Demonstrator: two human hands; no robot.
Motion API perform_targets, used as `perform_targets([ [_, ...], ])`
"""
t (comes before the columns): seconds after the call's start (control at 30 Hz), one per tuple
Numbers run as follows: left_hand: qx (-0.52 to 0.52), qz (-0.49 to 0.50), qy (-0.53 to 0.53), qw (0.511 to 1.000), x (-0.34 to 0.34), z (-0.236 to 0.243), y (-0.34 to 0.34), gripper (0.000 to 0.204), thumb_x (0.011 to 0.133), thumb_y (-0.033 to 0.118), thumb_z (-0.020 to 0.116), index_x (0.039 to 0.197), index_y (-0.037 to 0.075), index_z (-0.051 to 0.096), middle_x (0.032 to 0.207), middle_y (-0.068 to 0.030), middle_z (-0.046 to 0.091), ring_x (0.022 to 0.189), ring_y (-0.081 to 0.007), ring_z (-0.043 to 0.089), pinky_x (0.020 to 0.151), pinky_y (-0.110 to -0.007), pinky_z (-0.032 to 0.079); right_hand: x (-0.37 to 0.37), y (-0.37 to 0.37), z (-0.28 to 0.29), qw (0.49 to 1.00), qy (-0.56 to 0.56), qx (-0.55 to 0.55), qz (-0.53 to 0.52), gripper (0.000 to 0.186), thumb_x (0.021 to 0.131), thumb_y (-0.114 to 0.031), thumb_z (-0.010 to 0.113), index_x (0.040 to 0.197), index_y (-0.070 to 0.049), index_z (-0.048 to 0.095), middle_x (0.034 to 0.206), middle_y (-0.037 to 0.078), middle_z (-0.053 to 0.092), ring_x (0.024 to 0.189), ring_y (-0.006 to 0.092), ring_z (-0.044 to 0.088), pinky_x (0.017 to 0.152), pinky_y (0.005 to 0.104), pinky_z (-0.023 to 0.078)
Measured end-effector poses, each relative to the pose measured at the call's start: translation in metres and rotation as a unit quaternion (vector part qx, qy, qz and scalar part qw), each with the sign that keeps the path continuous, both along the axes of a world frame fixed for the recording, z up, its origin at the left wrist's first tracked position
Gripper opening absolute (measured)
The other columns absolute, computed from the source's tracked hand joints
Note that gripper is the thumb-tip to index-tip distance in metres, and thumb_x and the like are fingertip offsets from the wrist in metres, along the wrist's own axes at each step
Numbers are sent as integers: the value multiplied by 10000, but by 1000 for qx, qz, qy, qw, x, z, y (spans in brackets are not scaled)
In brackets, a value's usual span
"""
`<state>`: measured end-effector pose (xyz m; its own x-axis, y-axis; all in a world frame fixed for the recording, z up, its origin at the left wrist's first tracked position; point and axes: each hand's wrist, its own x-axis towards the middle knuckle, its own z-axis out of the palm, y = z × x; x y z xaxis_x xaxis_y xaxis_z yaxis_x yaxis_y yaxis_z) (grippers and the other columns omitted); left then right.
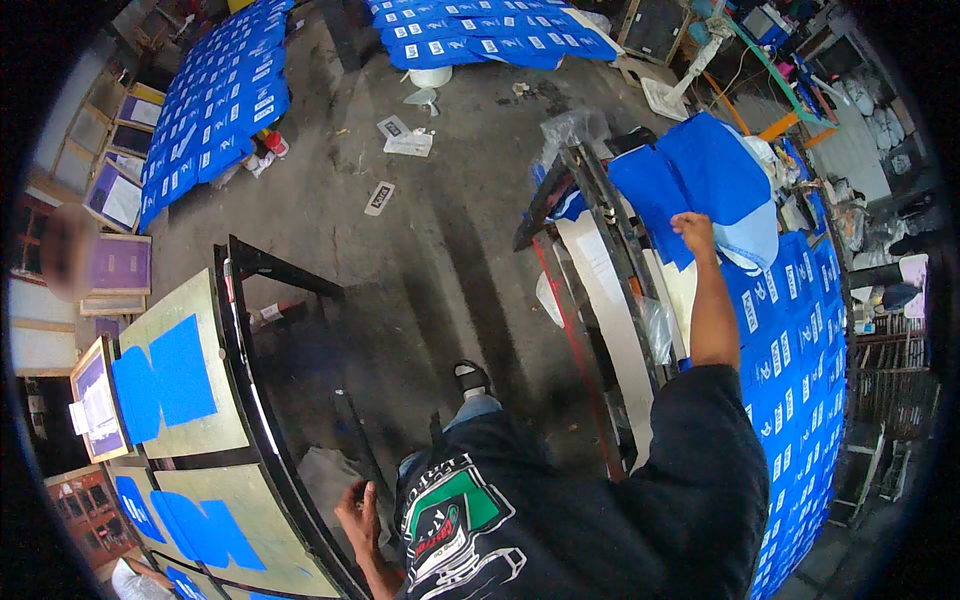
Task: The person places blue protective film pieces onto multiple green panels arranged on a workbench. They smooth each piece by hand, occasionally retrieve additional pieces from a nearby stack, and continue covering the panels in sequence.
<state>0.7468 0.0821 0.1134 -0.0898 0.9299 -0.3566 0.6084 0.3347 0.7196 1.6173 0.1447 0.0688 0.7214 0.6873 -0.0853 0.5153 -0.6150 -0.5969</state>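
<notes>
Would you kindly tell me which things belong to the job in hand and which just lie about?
Apparently in the job:
plain blue fabric at the right hand
blue panels on boards

Seemingly lying about:
loose paper scraps
crumpled clear plastic

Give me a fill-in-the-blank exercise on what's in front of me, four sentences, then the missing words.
1. The plain cloth nearest the right hand is mostly ____ in colour.
2. The left hand is ____ in the picture than the right hand.
3. The shirt is mostly ____.
4. The purple panels are on the picture's ____ side.

Missing words: blue; lower; black; left.
</notes>
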Motion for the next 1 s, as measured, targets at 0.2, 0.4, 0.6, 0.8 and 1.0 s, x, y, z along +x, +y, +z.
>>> perform_targets([
  [0.2, -1, 12, -21, 1000, -2, 5, 1, 373, 946, 300, 675, 997, -70, 688, 771, -116, 680, 700, -156, 592, 633, -320, 464, -56, 8, -13, 966, -236, 1, 107, 327, 763, -342, 807, 999, -116, 787, 1208, 109, 692, 1120, 298, 644, 1032, 406, 455],
  [0.4, -11, 1, -8, 1000, 3, 3, 5, 364, 944, 293, 679, 1002, -66, 689, 784, -114, 679, 698, -151, 580, 645, -315, 466, -27, 1, -1, 987, -107, -6, 123, 354, 757, -315, 809, 1052, -121, 779, 1229, 106, 694, 1162, 290, 639, 1049, 396, 448],
  [0.6, -8, -15, -8, 1000, 19, -2, 18, 360, 942, 291, 683, 1019, -60, 694, 779, -102, 678, 687, -141, 562, 642, -312, 460, -9, 3, -13, 988, -109, 24, 107, 188, 842, -202, 727, 980, -77, 755, 1158, 135, 712, 1083, 302, 665, 954, 400, 491],
  [0.8, -40, 103, -41, 993, 26, 20, 23, 329, 959, 272, 664, 1070, -36, 697, 856, -171, 711, 823, -147, 655, 736, -304, 499, -89, 100, 6, 965, -202, 158, 47, 244, 1042, -205, 472, 1109, -13, 607, 1085, 198, 654, 997, 357, 643, 923, 427, 476],
  [1.0, -10, 181, -437, 881, 24, 21, 41, 475, 1033, 313, 548, 1360, -30, 523, 1281, -180, 625, 1125, -243, 635, 973, -384, 526, -489, 169, 40, 781, 26, 135, 609, 304, 1006, -259, 563, 1053, 34, 629, 1002, 205, 639, 933, 346, 602, 870, 456, 465],
])
